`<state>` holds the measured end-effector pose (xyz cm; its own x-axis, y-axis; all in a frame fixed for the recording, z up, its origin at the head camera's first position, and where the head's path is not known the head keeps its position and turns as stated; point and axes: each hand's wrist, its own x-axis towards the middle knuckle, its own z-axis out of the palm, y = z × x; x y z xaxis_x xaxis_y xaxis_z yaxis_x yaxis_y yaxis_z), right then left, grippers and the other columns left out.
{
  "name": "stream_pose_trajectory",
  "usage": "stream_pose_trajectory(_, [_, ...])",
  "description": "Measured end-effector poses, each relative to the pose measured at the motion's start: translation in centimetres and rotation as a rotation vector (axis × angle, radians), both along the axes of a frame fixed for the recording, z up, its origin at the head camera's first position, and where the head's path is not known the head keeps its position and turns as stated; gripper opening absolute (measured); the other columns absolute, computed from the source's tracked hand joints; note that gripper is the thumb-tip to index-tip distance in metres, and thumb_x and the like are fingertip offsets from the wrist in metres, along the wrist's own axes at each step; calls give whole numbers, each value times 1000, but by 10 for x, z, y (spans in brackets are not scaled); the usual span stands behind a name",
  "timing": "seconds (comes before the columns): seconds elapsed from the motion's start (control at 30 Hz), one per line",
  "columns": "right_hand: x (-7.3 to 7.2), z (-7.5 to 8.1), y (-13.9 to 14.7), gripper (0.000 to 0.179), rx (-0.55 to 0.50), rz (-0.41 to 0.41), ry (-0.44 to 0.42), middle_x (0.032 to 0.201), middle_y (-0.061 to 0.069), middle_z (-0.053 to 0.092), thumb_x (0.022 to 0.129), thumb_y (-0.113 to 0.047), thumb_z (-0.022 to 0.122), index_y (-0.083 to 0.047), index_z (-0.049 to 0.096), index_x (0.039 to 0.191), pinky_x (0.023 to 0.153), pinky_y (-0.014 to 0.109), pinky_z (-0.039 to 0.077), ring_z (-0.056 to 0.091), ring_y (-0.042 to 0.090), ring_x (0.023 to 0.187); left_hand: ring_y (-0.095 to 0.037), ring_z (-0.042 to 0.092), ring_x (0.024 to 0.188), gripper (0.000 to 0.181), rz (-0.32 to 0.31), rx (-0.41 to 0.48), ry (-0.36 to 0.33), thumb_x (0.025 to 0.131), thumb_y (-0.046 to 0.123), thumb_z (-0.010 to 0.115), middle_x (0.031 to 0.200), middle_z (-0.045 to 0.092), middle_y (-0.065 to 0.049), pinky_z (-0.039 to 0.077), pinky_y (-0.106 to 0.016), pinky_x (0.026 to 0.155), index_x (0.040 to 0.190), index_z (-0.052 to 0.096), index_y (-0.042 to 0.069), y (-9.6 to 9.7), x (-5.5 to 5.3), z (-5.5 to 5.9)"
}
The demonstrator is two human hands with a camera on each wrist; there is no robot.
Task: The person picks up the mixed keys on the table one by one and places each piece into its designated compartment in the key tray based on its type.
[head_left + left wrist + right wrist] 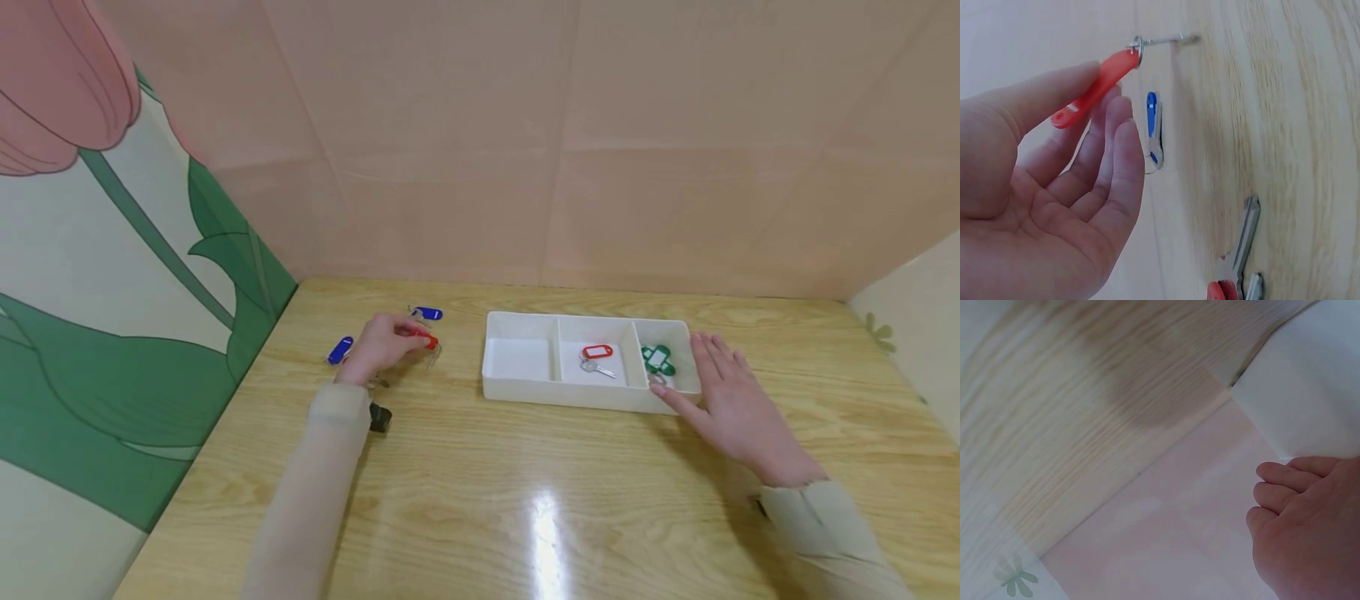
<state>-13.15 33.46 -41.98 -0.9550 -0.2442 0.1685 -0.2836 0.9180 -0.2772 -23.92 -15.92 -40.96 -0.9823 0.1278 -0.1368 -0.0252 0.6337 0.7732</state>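
Green leaves and a pink tulip cover the left wall (150, 450), and a pinkish wall (442, 125) backs our wood-grain table (450, 508). Leftmost on it lies an oblong blue plastic key tag (341, 350). Just right, our left hand (381, 343) pinches a red plastic key tag (1110, 75), a silver metal key (1175, 40) hanging from its ring. Beyond, on the far side, lies a second blue plastic tag (429, 313). Further right stands a white three-compartment plastic tray (517, 390); its middle holds another red tag (597, 347) with a key (600, 367), its right compartment green plastic tags (649, 367). Our right hand (738, 408), fingers extended, rests against the tray's right end.
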Motion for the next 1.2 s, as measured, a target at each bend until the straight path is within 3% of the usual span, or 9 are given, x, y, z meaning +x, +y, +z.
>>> stream_pose_trajectory(0.2, [1,0,0,100,-1,-3,-11,164,31,8,100,-57,56,-1,-1,161,121,50,-7,-6,37,153,-25,61,103,26,8,50,17,97,22,73,113,68,-5,51,-40,84,120,75,10,-1,2,0])
stream_pose_trajectory(0.57, [1,2,-1,100,-2,1,-8,163,32,9,100,-57,56,0,0,161,121,49,-7,-5,38,153,-24,64,102,27,31,85,69,93,16,77,109,70,-5,52,-42,90,119,75,8,1,4,1])
stream_pose_trajectory(0.7, [1,2,-2,100,-2,-1,-7,163,32,9,100,-56,56,1,1,161,121,49,-7,-4,39,153,-24,63,104,29,67,144,68,92,14,79,111,69,-6,53,-42,89,120,73,7,3,6,2])
stream_pose_trajectory(0.93, [0,1,-1,100,0,-2,-3,163,32,10,100,-56,57,1,1,161,121,49,-8,-4,39,152,-24,64,102,23,139,187,101,91,15,80,107,69,-5,55,-41,85,112,72,10,5,6,6])
stream_pose_trajectory(1.2, [0,1,-1,101,2,-2,-8,163,32,10,100,-57,57,1,1,161,121,49,-8,-3,40,152,-23,66,97,16,151,215,150,90,14,81,103,71,-5,56,-40,83,104,73,10,6,8,7])
